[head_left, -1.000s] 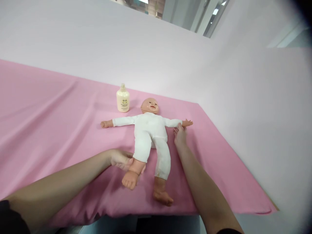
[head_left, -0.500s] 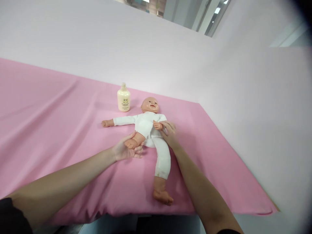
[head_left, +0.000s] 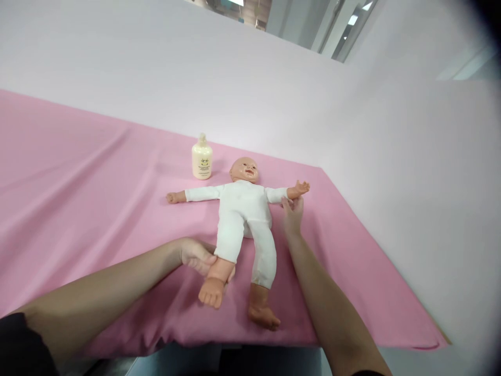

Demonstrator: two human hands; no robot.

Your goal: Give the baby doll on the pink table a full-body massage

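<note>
Doll lies face-up on pink desk, below bottle. Left hand fingers grip its calf; right hand fingers pinch its wrist. Limb-stretch step; next needs gentle, even bending

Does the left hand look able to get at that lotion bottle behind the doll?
Probably yes: the left hand grips the doll's leg, but bare pink cloth leads to the bottle.

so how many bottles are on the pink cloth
1. A cream bottle stands upright on the pink cloth, near the far edge, just left of the doll's head. No other shows, and little here could hide one.
</note>
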